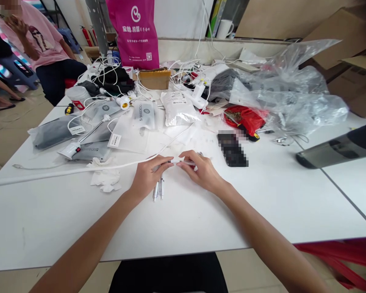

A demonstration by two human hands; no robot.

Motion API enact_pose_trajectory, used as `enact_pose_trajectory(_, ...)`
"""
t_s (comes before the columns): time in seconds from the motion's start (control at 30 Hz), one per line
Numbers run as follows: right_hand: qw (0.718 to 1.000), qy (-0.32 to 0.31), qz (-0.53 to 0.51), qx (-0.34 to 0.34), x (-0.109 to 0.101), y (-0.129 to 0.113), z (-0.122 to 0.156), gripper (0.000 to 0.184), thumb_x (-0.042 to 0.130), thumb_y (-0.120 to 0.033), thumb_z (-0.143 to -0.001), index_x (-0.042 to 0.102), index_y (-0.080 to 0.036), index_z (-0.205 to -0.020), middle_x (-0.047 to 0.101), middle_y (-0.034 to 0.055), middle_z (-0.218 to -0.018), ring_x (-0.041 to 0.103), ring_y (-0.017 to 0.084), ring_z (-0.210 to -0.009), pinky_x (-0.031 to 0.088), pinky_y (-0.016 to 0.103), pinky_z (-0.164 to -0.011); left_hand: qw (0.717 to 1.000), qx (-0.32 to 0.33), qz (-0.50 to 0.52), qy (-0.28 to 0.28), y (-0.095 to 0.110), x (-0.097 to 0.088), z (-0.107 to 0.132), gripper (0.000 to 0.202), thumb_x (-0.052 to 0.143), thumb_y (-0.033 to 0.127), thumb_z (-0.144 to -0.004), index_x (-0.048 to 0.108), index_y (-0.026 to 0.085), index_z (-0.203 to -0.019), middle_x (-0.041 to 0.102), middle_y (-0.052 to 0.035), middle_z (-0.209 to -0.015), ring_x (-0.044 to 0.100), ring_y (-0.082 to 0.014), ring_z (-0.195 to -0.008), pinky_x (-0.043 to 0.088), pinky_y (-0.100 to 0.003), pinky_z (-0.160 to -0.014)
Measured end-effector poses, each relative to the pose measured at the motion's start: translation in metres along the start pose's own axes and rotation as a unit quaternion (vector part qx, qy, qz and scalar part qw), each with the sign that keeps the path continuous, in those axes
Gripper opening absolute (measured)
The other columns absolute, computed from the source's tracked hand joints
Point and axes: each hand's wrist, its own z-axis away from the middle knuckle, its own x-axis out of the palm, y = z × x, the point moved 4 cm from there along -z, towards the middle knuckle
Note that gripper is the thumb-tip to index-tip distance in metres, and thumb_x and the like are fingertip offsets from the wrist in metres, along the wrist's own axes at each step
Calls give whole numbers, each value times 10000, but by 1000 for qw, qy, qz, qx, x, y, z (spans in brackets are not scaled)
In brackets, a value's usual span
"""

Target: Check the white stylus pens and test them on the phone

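crumpled tissue (105,176) is noted on the table (183,219), left of the work. cable (79,170) is run rightward across the table, beneath the fingers of the left hand (149,176), to a small white connector (183,162). the connector is held pinched between both hands, fingers closed. two clear tubes (157,189) are lying just below the left hand. right hand (203,172) is closed on the connector; phone (232,149) is lying beyond it, well apart.
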Motion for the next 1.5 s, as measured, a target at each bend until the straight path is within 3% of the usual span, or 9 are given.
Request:
enact_pose_trajectory(0.2,994,-29,80,-75,-1,-1,-1,199,545,-395,-1126,637,-222,-1088,730,57,-944,657,166,-743,482,300,-683,995,65,-72,-4,-3,-4,-2,217,775,408,-1006,848,263,-1149,835,-38,-975,743,-207,-876,547,-401,-953)
enact_pose_trajectory(0.33,981,-35,161,-105,-1,2,-3,301,479,-370,-1153,670,-198,-998,696,60,-860,622,184,-738,447,327,-704,990,121,-77,2,-3,-1,-1,166,789,342,-1001,846,258,-1132,845,-35,-984,772,-195,-852,557,-382,-904)
enact_pose_trajectory(0.47,985,-49,129,-107,0,2,-1,240,544,-410,-1132,641,-190,-1149,726,72,-973,655,183,-782,457,319,-722,988,123,-95,19,-3,-1,0,159,789,326,-1000,839,275,-1143,842,-22,-962,761,-203,-855,553,-403,-914)
enact_pose_trajectory(0.77,981,-57,155,-105,2,3,-2,279,532,-441,-1135,654,-192,-1169,739,77,-997,673,200,-827,447,327,-752,984,149,-99,22,3,1,0,120,796,280,-992,839,276,-1104,843,-12,-945,775,-187,-811,545,-373,-886)
enact_pose_trajectory(0.9,971,-72,185,-131,5,2,-2,322,450,-359,-1166,682,-189,-1020,695,56,-867,611,179,-744,416,319,-727,984,142,-105,20,2,2,0,98,780,317,-1006,835,272,-1074,844,-15,-947,781,-189,-813,550,-381,-913)
enact_pose_trajectory(1.1,969,-27,215,-122,4,2,-2,301,471,-373,-1161,680,-175,-1074,709,61,-903,590,171,-714,418,310,-705,992,72,-98,13,3,-3,-4,389,798,445,-978,747,257,-1314,823,-64,-1143,773,-236,-1018,574,-392,-975)
enact_pose_trajectory(1.23,967,-2,225,-121,-1,2,-4,243,520,-376,-1144,672,-191,-1104,712,63,-960,590,165,-722,434,303,-700,997,-9,-68,26,2,-9,-7,216,697,429,-1041,803,245,-1080,809,-37,-1013,728,-200,-904,575,-340,-861)
enact_pose_trajectory(1.4,967,8,225,-121,-4,3,-4,209,537,-356,-1137,674,-203,-1100,706,56,-962,583,162,-705,432,302,-683,999,-35,21,26,3,-8,-8,333,779,395,-974,761,253,-1275,792,-69,-1169,744,-239,-1066,580,-375,-963)
enact_pose_trajectory(1.5,965,13,229,-127,-3,3,-4,208,545,-357,-1133,683,-205,-1099,704,54,-967,574,159,-701,432,298,-678,994,-86,48,40,-1,-8,-7,229,771,427,-976,809,239,-1100,805,-70,-1050,755,-243,-994,595,-385,-934)
